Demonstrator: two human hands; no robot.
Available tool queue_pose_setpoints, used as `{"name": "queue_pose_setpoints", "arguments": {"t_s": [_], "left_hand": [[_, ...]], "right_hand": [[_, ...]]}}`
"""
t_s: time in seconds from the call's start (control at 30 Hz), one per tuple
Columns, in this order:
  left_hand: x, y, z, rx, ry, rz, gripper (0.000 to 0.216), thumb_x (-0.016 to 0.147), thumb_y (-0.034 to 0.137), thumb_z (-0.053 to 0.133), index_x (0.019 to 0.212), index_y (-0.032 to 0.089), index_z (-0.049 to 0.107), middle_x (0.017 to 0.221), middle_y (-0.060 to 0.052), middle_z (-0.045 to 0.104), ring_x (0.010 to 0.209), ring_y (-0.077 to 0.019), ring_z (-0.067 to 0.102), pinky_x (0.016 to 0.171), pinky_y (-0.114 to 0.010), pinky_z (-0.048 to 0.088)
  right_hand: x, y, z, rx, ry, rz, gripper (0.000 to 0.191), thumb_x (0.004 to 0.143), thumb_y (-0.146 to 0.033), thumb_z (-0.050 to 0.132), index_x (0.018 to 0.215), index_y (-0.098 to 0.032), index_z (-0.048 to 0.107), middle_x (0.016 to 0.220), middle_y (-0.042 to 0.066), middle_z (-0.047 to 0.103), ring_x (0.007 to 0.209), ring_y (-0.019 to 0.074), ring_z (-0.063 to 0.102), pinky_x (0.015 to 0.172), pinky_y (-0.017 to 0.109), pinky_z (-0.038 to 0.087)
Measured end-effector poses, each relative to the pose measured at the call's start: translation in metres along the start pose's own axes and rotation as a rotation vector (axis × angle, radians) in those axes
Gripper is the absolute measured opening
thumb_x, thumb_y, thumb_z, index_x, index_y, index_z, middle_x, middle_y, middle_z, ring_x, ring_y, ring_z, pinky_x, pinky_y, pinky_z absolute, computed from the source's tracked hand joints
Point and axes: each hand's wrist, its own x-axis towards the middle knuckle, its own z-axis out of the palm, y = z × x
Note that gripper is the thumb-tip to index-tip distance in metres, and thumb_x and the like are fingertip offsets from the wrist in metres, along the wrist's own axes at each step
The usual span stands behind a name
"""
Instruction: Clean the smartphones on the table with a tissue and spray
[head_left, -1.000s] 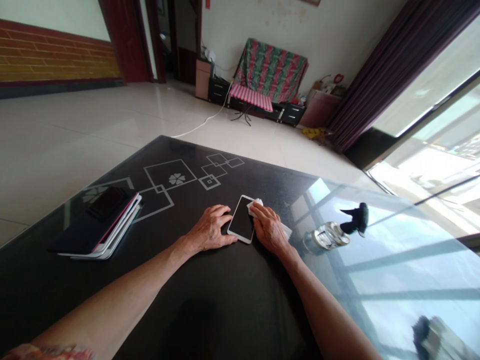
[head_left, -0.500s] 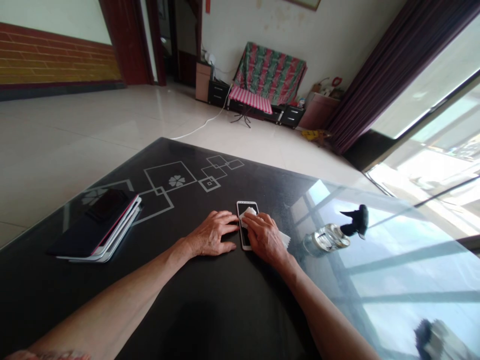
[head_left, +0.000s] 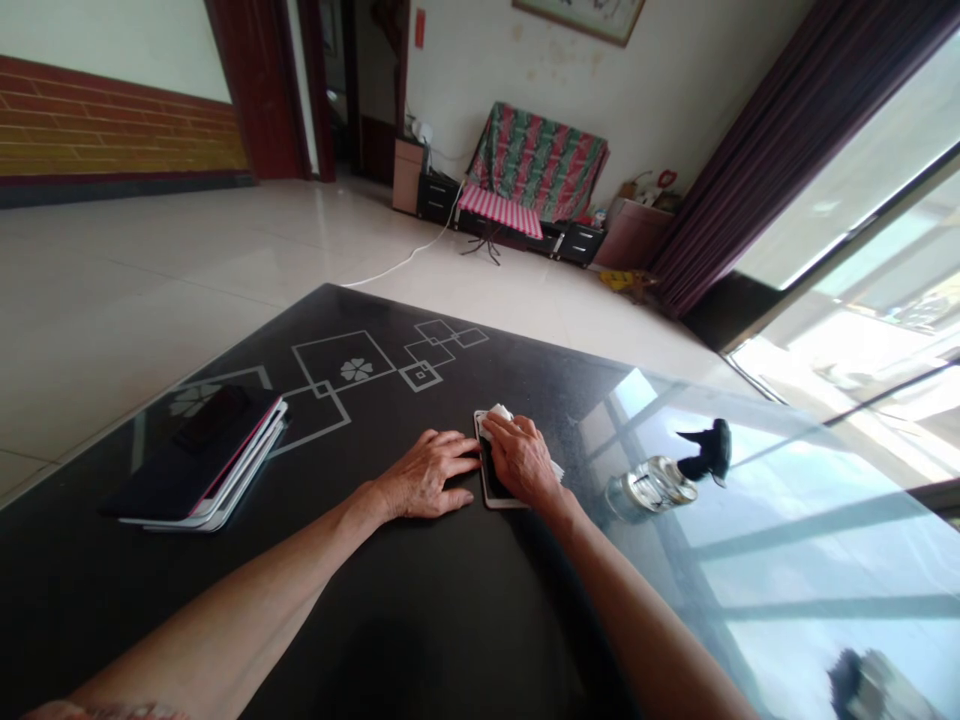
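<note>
Head view: phone (head_left: 491,480) flat on the desk (head_left: 450,620), partly under the right hand (head_left: 523,459), whose fingers, together, press the white cloth (head_left: 500,411) on it! Left hand (head_left: 427,475), fingers apart, at its left edge; light, braced strokes look best. Room lies beyond both ends, spray bottle (head_left: 651,486) right, flat stack (head_left: 196,458) well left.

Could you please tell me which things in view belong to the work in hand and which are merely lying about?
In use:
phone, beside the left hand
white cloth, pressed on it by the right hand
spray bottle, probably, though untouched

Lying about, apparently:
dark-topped stack of flat items
pink-striped stand
blurred item at lower right, role unclear
</note>
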Motion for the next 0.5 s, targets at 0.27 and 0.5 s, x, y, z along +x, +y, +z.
{"name": "queue_pose_setpoints", "arguments": {"t_s": [0.27,0.5], "left_hand": [[0.001,-0.001,0.001,-0.008,0.013,0.019,0.039,0.078,0.035,0.066,0.116,0.026,0.065,0.135,-0.006,0.056,0.123,-0.0289,0.048,0.100,-0.045,0.037],[0.001,0.000,0.000,0.001,0.005,0.020,0.038,0.078,0.037,0.066,0.115,0.027,0.065,0.133,-0.005,0.057,0.123,-0.0277,0.048,0.100,-0.045,0.036]], "right_hand": [[-0.014,-0.019,-0.010,-0.054,-0.015,0.062,0.032,0.091,-0.020,0.046,0.117,-0.028,0.062,0.117,0.006,0.059,0.097,0.0229,0.052,0.083,0.033,0.044],[-0.005,-0.017,-0.005,-0.052,0.019,0.048,0.032,0.089,-0.018,0.047,0.113,-0.028,0.064,0.113,0.007,0.060,0.093,0.0235,0.053,0.079,0.033,0.043]]}}
